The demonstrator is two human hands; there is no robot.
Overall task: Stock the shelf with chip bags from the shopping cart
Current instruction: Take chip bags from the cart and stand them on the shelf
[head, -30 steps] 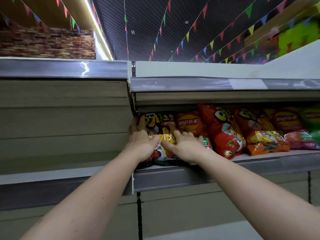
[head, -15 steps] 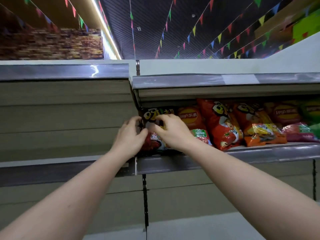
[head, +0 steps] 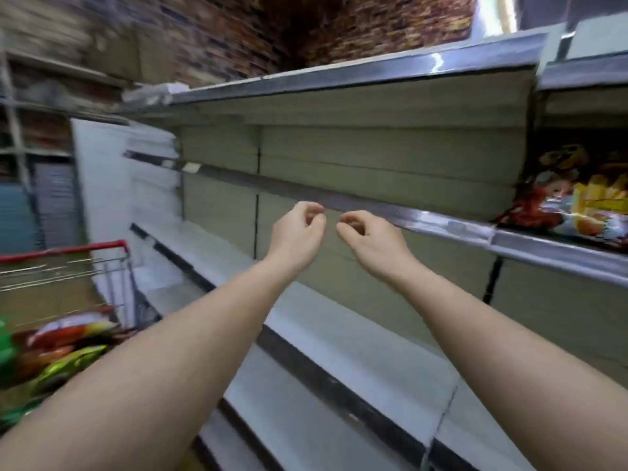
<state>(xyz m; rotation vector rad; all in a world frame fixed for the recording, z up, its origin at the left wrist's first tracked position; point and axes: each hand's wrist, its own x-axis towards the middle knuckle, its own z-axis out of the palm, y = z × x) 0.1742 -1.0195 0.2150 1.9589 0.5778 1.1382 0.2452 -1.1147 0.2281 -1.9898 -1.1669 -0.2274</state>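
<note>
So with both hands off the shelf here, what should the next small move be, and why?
Probably reach down-left into the shopping cart for another chip bag. Both the left hand and right hand hang in mid-air holding nothing, bags in the cart remain, and a chip bag already sits on the shelf at right.

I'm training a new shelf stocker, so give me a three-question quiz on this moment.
1. True or false: the left hand holds a chip bag.
2. Where do chip bags already stand? A) the shelf section at far right B) the bottom shelf C) the floor
3. Fill in: the shopping cart with more bags stands to the person's ____.

Key:
1. False; both it and the right hand hold nothing, fingers loosely curled.
2. A; the stocked bags show there.
3. left
</note>
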